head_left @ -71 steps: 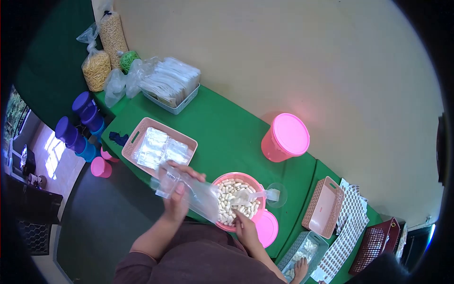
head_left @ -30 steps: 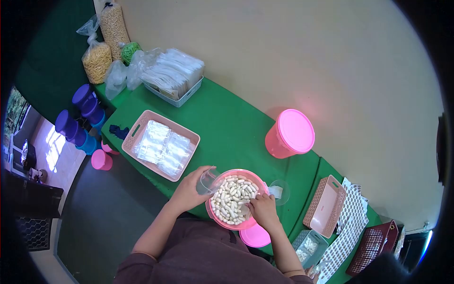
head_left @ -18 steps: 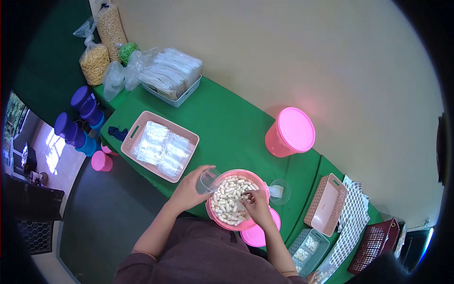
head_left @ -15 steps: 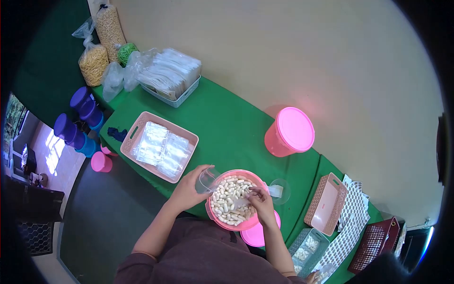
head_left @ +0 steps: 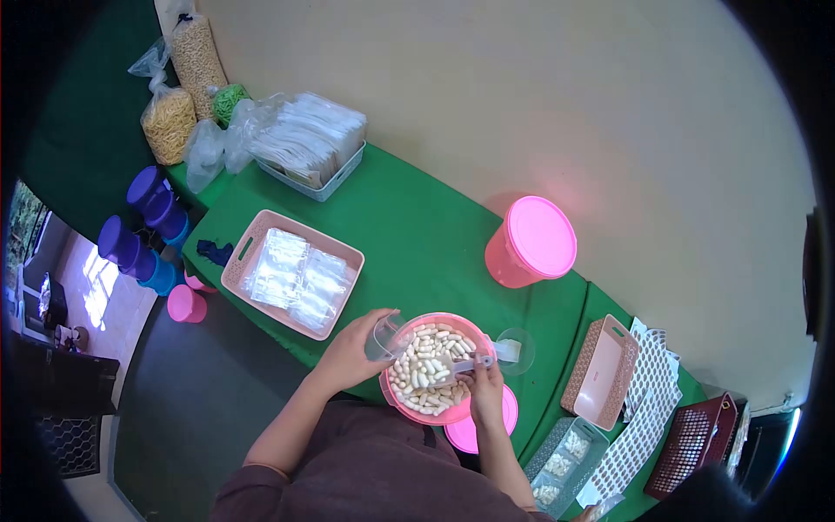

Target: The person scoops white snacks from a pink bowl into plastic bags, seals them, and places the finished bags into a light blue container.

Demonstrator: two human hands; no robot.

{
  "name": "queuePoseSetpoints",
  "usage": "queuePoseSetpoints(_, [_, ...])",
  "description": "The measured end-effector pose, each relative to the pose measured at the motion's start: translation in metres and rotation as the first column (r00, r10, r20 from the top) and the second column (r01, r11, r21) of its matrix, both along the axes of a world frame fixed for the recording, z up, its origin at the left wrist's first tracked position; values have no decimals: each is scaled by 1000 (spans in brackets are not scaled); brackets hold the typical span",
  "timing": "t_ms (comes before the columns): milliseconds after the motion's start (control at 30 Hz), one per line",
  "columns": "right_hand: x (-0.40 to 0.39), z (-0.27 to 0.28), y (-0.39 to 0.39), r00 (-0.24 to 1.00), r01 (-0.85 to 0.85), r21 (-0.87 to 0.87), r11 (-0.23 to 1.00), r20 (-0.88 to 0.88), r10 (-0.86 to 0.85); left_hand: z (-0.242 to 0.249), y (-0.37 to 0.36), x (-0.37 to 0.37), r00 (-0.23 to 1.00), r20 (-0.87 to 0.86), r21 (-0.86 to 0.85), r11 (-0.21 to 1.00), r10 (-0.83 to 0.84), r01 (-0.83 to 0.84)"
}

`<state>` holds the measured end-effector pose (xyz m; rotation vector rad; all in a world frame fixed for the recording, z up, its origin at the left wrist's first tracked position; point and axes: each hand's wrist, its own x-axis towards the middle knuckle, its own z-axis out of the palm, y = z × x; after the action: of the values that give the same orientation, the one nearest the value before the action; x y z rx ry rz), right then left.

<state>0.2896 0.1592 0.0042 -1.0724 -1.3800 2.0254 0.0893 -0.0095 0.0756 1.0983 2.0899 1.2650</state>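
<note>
My left hand [head_left: 350, 352] is closed round a clear plastic cup [head_left: 383, 339], tilted at the left rim of a pink bucket [head_left: 477, 331]. White, elongated capsule-like pieces [head_left: 416, 402] fill much of the bucket. My right hand [head_left: 488, 390] grips a clear scoop [head_left: 470, 364] by its handle, over the bucket's right side. White pieces lie in the scoop's bowl. A round pink lid [head_left: 503, 419] rests partly under my right forearm. Just right of the bucket is a clear round dish [head_left: 524, 358] with something white in it.
A basket of clear bags [head_left: 348, 261] stands left on the green table, with a basket of white packets [head_left: 357, 165] behind. A lidded pink bucket [head_left: 513, 257] is at the back. Rightward are a pink basket [head_left: 600, 374], a grey-green basket [head_left: 591, 439] and dotted sheets [head_left: 639, 418].
My right hand had its fingers down at the pieces in the bucket; now it is slightly lower and holds the scoop, visible with pieces in it. The left hand with the cup stays nearly in place.
</note>
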Motion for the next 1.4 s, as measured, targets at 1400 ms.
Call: queuePoseSetpoints(1400, [-9,-28,6,991,-134,-190,973,-8,135,-5,8,14,977,-210,27,998,-47,54])
